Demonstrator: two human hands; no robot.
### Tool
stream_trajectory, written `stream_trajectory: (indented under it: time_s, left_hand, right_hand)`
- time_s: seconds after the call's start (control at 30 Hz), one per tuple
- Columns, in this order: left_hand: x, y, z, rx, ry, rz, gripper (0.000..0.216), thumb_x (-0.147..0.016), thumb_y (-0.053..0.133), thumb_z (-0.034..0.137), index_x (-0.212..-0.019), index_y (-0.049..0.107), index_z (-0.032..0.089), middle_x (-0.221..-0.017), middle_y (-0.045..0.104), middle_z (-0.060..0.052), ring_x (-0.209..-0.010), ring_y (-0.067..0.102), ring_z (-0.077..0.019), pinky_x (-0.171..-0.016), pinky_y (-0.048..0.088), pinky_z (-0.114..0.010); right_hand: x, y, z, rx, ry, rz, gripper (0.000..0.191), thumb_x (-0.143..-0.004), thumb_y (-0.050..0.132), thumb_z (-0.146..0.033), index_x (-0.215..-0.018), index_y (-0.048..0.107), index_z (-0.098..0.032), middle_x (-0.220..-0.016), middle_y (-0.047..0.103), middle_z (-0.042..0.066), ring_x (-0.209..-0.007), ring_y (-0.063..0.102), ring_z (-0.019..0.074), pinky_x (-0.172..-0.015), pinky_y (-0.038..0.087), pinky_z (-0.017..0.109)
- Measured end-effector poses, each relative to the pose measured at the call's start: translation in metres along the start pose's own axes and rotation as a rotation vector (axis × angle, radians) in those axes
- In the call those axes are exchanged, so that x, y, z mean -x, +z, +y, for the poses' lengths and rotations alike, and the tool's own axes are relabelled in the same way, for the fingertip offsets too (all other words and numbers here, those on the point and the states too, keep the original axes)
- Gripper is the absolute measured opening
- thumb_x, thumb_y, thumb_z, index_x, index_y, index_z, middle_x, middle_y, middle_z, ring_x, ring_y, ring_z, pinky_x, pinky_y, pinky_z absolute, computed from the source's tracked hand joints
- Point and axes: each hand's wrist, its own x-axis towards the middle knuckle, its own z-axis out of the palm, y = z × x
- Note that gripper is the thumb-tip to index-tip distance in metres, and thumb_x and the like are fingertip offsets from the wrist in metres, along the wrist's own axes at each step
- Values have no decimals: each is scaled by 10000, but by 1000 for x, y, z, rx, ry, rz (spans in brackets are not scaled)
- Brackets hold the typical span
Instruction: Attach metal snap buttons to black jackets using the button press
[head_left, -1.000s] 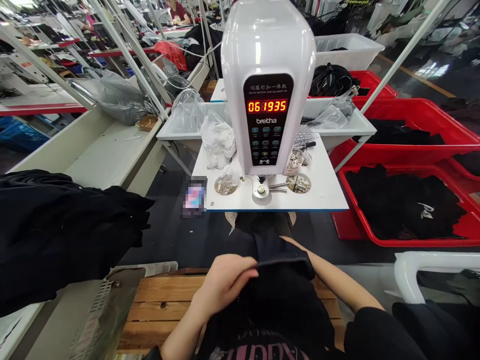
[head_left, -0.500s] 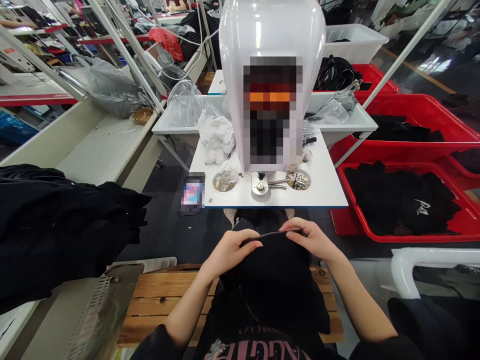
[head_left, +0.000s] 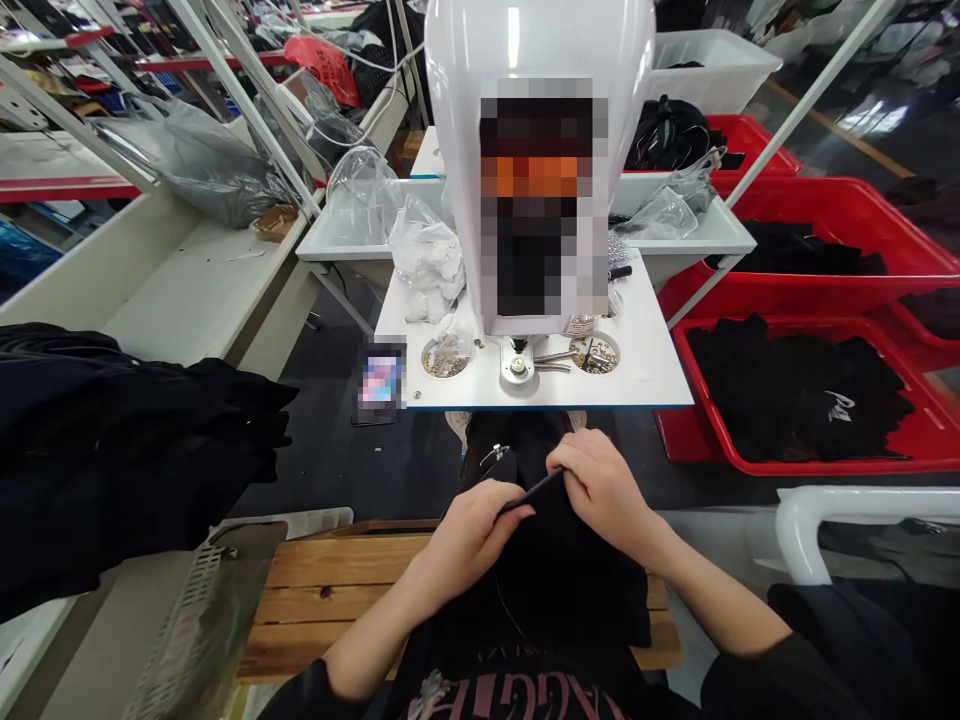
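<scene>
Cloth (head_left: 581, 570), black, one: edge was pinched in my left hand (head_left: 474, 525) and right hand (head_left: 602, 487); I saw it slant between them, right end nearer the worktop (head_left: 645, 372).

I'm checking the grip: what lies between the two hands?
In the head view, an edge of black cloth spans the gap between the left hand and right hand.

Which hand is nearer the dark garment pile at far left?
Left. The left hand is right of the dark garment pile, pinching the black cloth's edge; the right hand, on that same edge, is farther right.
</scene>
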Motion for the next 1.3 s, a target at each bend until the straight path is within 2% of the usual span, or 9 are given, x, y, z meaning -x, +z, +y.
stream_trajectory:
  time_s: [0.13, 0.3, 0.4, 0.6, 0.67, 0.73, 0.9, 1.13, 1.3]
  left_hand:
    - [-2, -6, -4, 262, -88, -138, 159, -879, 536, 300, -977, 586, 185, -844, 649, -23, -728, 601, -133, -671, 467, -232]
    - [-10, -10, -10, 536, -114, -448, 1044, -607, 816, 317, -1423, 175, 206, -1048, 608, -92, -730, 612, -152, -641, 499, -259]
    - [-10, -7, -12, 562, -7, -480, 950, -526, 854, 371, -1323, 370, 192, -1169, 554, -122, -1031, 570, -254, -887, 472, -359]
    - [-2, 1, -26, 746, -153, -347, 633, -611, 816, 369, -1089, 450, 175, -830, 571, -7, -701, 616, -136, -654, 513, -247]
    - [-4, 2, -22, 726, -168, -392, 498, -709, 753, 302, -1082, 447, 180, -883, 587, -26, -787, 640, -153, -741, 521, -278]
    - [-7, 4, -15, 657, -160, -443, 386, -794, 666, 258, -1103, 444, 186, -978, 605, -56, -916, 638, -181, -843, 506, -325]
    - [-14, 11, -5, 485, -148, -356, 395, -845, 584, 232, -1182, 377, 215, -1104, 593, -71, -876, 633, -155, -794, 517, -307]
    - [-27, 11, -7, 231, 105, -388, 112, -891, 534, 253, -935, 609, 182, -965, 606, -49, -910, 575, -158, -837, 452, -266]
    - [-27, 15, -16, 220, 43, -249, 119, -902, 520, 251, -900, 611, 174, -880, 607, -30, -839, 569, -139, -779, 444, -240]
  right_hand:
    - [0, 11, -19, -225, -219, 190, 258, -822, 331, -34, -715, 501, -195, -629, 507, 19, -634, 430, 149, -632, 357, 317]
    - [0, 39, -42, -734, -623, 162, 254, -897, 312, -269, -688, 449, -223, -563, 502, 1, -594, 433, 147, -639, 405, 330]
    - [-3, 46, -47, -796, -716, 158, 266, -887, 319, -312, -666, 446, -235, -555, 519, -10, -579, 448, 144, -643, 407, 321]
    - [-1, 14, -23, -446, -511, 101, 185, -777, 370, -97, -670, 463, -215, -581, 545, -17, -616, 502, 124, -671, 402, 309]
    - [-1, -1, -11, -344, -471, -45, 213, -703, 367, -25, -677, 479, -204, -638, 596, -18, -762, 564, 132, -849, 395, 368]
    - [-2, -15, -2, -251, -448, -276, 249, -653, 367, 5, -682, 502, -202, -669, 619, -30, -914, 578, 144, -1033, 258, 461]
    - [-9, -38, 1, -27, -308, -636, 214, -654, 402, -25, -648, 529, -198, -593, 540, -35, -864, 566, 132, -1123, 74, 488]
    - [-14, -46, 0, 63, -262, -713, 194, -669, 406, -44, -640, 518, -200, -569, 484, -43, -762, 529, 120, -1136, 70, 465]
    - [-11, -44, 3, 128, -201, -645, 185, -675, 407, -44, -670, 514, -194, -604, 506, -32, -868, 551, 148, -1135, -9, 519]
